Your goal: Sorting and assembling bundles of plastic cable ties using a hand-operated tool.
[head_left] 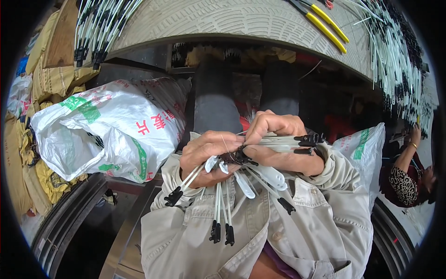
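Observation:
Both hands meet close to my chest over a bunch of thin white plastic stems with black ends (222, 211). My left hand (204, 151) grips several stems, whose black tips hang down and out to the left. My right hand (278, 142) is closed on another bundle (297, 142) lying sideways, black tips pointing right. The fingertips of both hands pinch at a dark knot (237, 156) where the stems cross. White flat tabs (272, 176) stick out under my right hand.
A white printed plastic bag (116, 128) sits at my left, another (364, 149) at my right. Ahead is a ribbed table (223, 21) with bundles of white-and-black stems (100, 28), more stems (395, 60) and yellow-handled pliers (327, 25). Another person (409, 167) is at far right.

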`<state>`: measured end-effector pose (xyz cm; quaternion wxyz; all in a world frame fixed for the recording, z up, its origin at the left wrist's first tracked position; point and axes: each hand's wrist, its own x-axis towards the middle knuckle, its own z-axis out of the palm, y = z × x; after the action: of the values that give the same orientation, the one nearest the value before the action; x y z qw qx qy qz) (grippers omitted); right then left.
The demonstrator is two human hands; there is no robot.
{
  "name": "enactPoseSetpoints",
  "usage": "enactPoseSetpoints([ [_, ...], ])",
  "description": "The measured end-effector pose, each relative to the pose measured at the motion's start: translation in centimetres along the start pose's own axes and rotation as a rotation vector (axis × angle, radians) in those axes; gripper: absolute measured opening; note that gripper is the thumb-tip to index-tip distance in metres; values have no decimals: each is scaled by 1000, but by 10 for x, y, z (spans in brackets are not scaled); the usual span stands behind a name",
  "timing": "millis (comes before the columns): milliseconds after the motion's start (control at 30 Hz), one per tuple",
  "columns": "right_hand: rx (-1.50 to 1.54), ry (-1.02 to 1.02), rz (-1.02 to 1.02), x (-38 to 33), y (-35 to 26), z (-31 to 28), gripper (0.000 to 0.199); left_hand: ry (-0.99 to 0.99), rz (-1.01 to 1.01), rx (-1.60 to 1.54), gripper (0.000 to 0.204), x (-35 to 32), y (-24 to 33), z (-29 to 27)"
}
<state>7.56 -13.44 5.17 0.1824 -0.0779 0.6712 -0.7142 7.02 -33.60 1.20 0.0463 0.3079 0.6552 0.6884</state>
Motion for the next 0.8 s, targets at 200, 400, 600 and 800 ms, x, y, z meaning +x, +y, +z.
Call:
enactPoseSetpoints([
  [200, -94, -44, -98, 4, 1, -4, 14, 21, 12, 56, 37, -4, -1, 1],
  [400, -149, -181, -269, 7, 11, -14, 26, 61, -34, 56, 39, -10, -1, -1],
  [600, -234, 7, -375, 4, 15, -3, 33, 42, -124, 158, 40, -16, 5, -1],
  [800, -170, 42, -362, 0, 16, -2, 31, 53, -123, 32, 39, -17, -2, -1],
])
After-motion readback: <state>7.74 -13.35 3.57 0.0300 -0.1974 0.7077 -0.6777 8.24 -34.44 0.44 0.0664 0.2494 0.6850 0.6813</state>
